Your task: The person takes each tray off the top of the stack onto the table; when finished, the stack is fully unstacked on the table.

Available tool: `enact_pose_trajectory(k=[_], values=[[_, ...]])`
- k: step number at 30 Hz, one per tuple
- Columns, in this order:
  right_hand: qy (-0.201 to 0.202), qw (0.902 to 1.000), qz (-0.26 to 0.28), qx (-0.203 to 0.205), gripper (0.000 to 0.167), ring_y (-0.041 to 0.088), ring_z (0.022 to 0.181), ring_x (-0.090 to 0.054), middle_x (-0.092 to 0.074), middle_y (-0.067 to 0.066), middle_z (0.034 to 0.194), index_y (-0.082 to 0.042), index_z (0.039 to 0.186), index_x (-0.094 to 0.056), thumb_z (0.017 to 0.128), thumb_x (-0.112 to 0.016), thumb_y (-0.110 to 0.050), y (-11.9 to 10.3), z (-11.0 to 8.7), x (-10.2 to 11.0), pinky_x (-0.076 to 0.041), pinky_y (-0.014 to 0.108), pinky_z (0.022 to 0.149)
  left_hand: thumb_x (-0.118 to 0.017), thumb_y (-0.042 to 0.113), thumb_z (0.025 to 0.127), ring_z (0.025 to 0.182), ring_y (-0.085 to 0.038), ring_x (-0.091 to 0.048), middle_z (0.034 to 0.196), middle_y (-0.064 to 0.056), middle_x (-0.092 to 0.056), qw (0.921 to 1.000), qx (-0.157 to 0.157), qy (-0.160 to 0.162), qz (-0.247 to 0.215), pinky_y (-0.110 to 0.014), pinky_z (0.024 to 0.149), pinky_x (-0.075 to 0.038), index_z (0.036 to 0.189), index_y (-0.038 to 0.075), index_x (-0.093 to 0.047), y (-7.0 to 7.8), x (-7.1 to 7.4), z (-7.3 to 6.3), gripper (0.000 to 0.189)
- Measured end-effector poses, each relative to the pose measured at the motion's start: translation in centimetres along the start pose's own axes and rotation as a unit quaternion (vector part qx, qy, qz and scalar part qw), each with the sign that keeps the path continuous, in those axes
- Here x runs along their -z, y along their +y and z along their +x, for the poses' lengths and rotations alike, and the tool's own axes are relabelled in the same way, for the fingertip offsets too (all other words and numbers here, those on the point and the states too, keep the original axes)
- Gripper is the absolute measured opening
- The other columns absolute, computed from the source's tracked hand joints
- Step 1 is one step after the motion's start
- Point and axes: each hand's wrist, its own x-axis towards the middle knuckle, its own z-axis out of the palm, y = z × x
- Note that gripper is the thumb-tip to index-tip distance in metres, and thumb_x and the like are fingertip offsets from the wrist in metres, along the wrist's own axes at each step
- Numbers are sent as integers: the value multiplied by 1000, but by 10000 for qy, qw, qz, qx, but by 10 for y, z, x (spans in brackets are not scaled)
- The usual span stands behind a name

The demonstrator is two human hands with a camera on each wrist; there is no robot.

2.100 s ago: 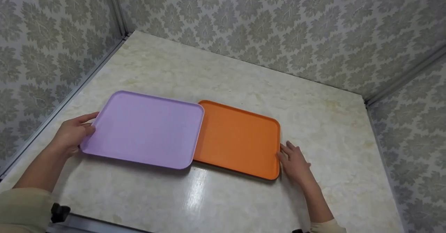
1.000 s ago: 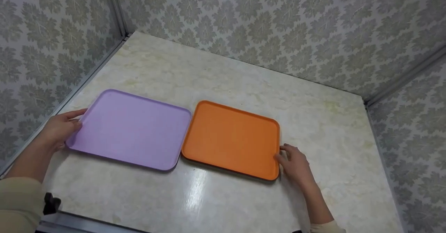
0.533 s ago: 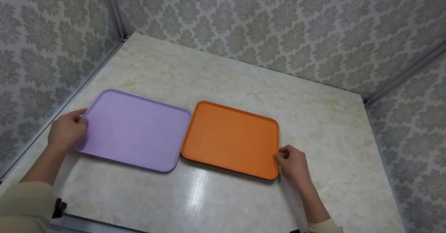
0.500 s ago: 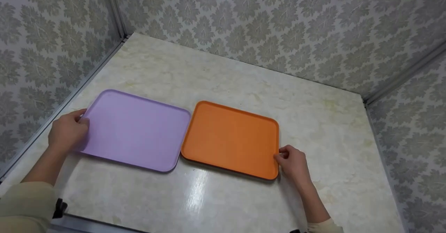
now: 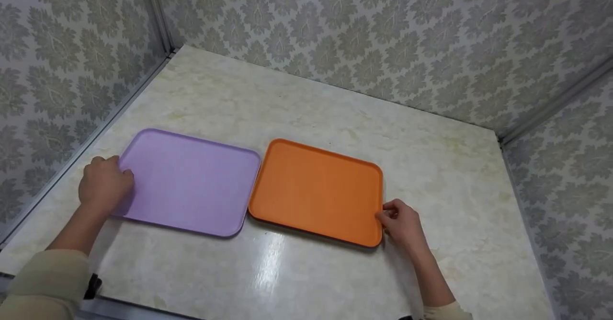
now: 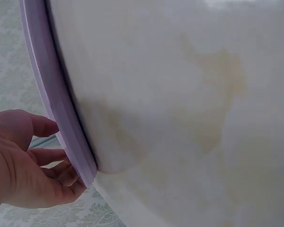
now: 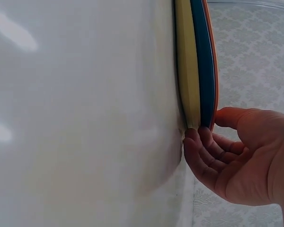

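A purple tray (image 5: pixel 191 183) lies on the table at left, its right edge against or very close to an orange tray (image 5: pixel 318 193). My left hand (image 5: pixel 105 183) holds the purple tray's left edge; in the left wrist view its thumb is at the purple rim (image 6: pixel 61 99) and the fingers curl at the outer side. In the right wrist view the orange tray tops a stack, with a teal tray (image 7: pixel 204 61) and a yellow tray (image 7: pixel 187 61) under it. My right hand (image 5: pixel 402 222) grips the stack's right edge, thumb on the orange rim, fingertips low against the yellow tray.
The pale marbled table (image 5: pixel 297 104) reaches back to a wall with leaf-patterned paper (image 5: pixel 335 28). Similar panels stand at the left (image 5: pixel 62 61) and right (image 5: pixel 570 181). A metal rail (image 5: pixel 139 308) runs along the near edge.
The purple tray has moved left off the orange tray's left part and come down flat beside it. My left hand has since shifted slightly right and nearer. The orange tray has stayed almost still.
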Motion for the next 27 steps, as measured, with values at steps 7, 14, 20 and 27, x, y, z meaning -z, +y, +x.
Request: enact_pose_trajectory(k=[7,14,20,27], values=[[-266,9986,408,-181,24,23,74,-61,-59,13,97,-5,113,-60,96,-70,-19,4,4,3,-55,31,64,-45,9,94,113,-60,-40,119,-41,-44,9972,-64,739,-43,-74,83,-35,127,-18,-52,26,-12,-5,43],[-478,9937,1014,3,28,24,72,-62,-61,13,92,-5,114,-58,95,-72,-20,15,8,2,-56,32,65,-54,8,95,106,-50,-50,114,-31,-56,9881,-928,582,-1082,-63,85,-43,129,-8,-60,91,-23,-13,39],[-615,9894,1311,147,32,25,73,-65,-64,12,90,-4,115,-58,94,-74,-22,23,11,3,-56,32,65,-57,8,97,106,-42,-56,115,-28,-60,9705,-1438,-838,-1747,-54,89,-47,133,-8,-59,143,-38,-22,40],[-657,9899,1250,90,36,24,74,-65,-65,11,89,-5,117,-56,93,-75,-25,25,12,4,-56,31,66,-61,10,98,102,-34,-61,110,-19,-66,9482,-1633,-1667,-2154,-44,82,-52,130,-3,-63,184,-65,-31,35]])
